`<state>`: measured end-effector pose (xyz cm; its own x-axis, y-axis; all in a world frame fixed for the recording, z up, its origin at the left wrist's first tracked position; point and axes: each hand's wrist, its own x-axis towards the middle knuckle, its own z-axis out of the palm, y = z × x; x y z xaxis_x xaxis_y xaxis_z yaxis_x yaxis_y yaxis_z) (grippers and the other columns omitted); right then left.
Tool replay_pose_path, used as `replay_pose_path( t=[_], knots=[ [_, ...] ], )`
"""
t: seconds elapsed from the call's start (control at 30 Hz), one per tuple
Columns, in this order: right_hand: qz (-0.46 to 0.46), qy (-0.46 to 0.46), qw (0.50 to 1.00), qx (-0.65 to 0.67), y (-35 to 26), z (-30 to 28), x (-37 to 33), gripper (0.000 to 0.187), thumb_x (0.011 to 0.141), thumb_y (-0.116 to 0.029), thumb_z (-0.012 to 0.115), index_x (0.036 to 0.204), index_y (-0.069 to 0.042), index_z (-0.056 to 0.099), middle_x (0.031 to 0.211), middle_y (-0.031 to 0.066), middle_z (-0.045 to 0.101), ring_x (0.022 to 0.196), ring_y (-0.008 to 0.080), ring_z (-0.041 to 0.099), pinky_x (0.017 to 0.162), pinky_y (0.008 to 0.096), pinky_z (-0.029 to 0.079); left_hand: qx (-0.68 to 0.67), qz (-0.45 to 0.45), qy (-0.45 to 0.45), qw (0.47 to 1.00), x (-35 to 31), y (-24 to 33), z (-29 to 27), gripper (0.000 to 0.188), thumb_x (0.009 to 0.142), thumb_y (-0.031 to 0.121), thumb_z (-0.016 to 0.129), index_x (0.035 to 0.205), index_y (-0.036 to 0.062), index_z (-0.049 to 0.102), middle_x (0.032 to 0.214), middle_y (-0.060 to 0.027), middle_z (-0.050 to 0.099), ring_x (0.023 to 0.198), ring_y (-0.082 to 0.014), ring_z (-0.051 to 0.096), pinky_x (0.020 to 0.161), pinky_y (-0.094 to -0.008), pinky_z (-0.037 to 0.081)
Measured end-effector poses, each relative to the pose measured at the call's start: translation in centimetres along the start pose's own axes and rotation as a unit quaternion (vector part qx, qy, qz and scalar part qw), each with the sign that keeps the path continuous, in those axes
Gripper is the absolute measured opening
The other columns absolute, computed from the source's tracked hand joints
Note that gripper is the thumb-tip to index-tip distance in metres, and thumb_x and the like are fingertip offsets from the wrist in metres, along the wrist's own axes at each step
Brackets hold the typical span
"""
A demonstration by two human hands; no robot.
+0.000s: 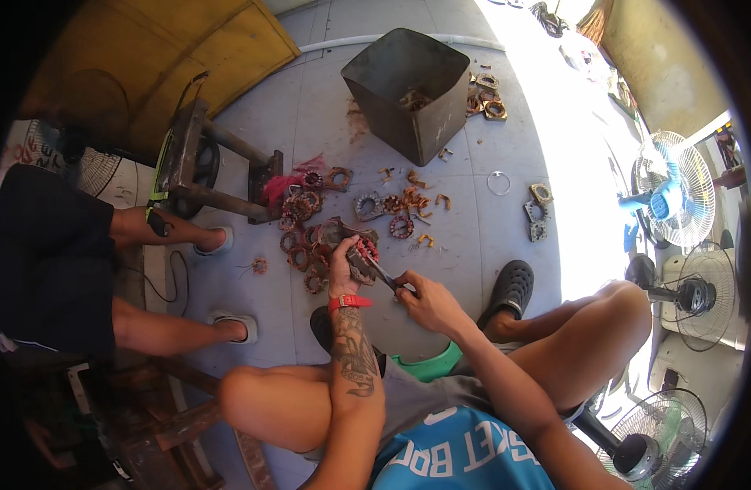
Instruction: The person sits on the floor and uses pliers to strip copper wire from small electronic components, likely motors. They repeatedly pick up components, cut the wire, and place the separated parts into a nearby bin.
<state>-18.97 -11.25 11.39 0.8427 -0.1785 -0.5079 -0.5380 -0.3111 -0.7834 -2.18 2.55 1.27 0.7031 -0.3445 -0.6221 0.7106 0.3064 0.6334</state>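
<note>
Loose rings [292, 214] lie left of the grip; the metal part [359, 260] with red windings could drop among them if support slackens. The left hand [342, 271] grasps this part, positioned between both hands. The tool [384, 275] reaches the part from the right; a slip could drive its tip toward the left hand. The right hand [431, 302] grips the tool's handle; excess force there is the likely cause.

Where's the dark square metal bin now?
Head view, top centre: the dark square metal bin stands on the grey floor, beyond the right hand, left of the brown metal rings.
</note>
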Motion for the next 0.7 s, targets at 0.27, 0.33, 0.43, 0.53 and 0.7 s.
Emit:
replay_pose_path(
  t=[0.27,0.33,0.43,0.53,0.7],
  knots=[
    [-0.027,0.059,0.995,0.080,2.7,1.7,1.4,0.033,0.099,-0.029,0.051,0.121,-0.007,0.061,0.086,0.0243,0.069,0.084,0.0429,0.067,0.076,0.0502,0.050,-0.035,-0.002,-0.039,0.999,1.0,-2.2,-0.9,0.017,0.093,0.025,0.062,0.091,0.0085,0.065,0.075,-0.0057,0.066,0.064,-0.0203,0.065,0.062,-0.0341,0.055],
    [0.016,0.056,0.994,0.096,3.5,3.3,2.0,0.033,0.099,-0.029,0.050,0.121,-0.006,0.060,0.084,0.0248,0.068,0.083,0.0434,0.067,0.075,0.0503,0.050,-0.029,0.002,-0.029,0.999,1.2,-3.7,-1.1,0.020,0.094,0.027,0.060,0.097,0.0084,0.065,0.079,-0.0065,0.069,0.066,-0.0211,0.068,0.062,-0.0348,0.056],
    [0.029,0.116,0.991,0.057,3.7,6.0,2.6,0.035,0.100,-0.031,0.052,0.125,-0.007,0.059,0.087,0.0232,0.069,0.082,0.0413,0.067,0.076,0.0470,0.050,-0.056,0.064,0.156,0.984,1.4,-6.5,-0.6,0.019,0.094,0.027,0.060,0.095,0.0086,0.063,0.079,-0.0065,0.067,0.068,-0.0210,0.066,0.065,-0.0363,0.055],
    [0.018,0.136,0.989,0.055,3.1,5.9,2.7,0.035,0.100,-0.032,0.053,0.127,-0.010,0.059,0.087,0.0224,0.070,0.081,0.0406,0.068,0.075,0.0453,0.050,-0.079,0.132,0.116,0.981,2.0,-6.8,-0.4,0.018,0.094,0.028,0.060,0.092,0.0095,0.061,0.081,-0.0057,0.067,0.074,-0.0209,0.067,0.067,-0.0351,0.053],
    [0.009,0.044,0.999,0.011,1.2,1.6,1.5,0.036,0.099,-0.035,0.050,0.127,-0.014,0.060,0.078,0.0208,0.068,0.080,0.0412,0.067,0.072,0.0480,0.049,-0.156,0.123,0.083,0.977,2.1,-3.9,-1.6,0.021,0.093,0.029,0.060,0.097,0.0084,0.064,0.082,-0.0058,0.069,0.073,-0.0209,0.068,0.070,-0.0364,0.056]
  ],
)
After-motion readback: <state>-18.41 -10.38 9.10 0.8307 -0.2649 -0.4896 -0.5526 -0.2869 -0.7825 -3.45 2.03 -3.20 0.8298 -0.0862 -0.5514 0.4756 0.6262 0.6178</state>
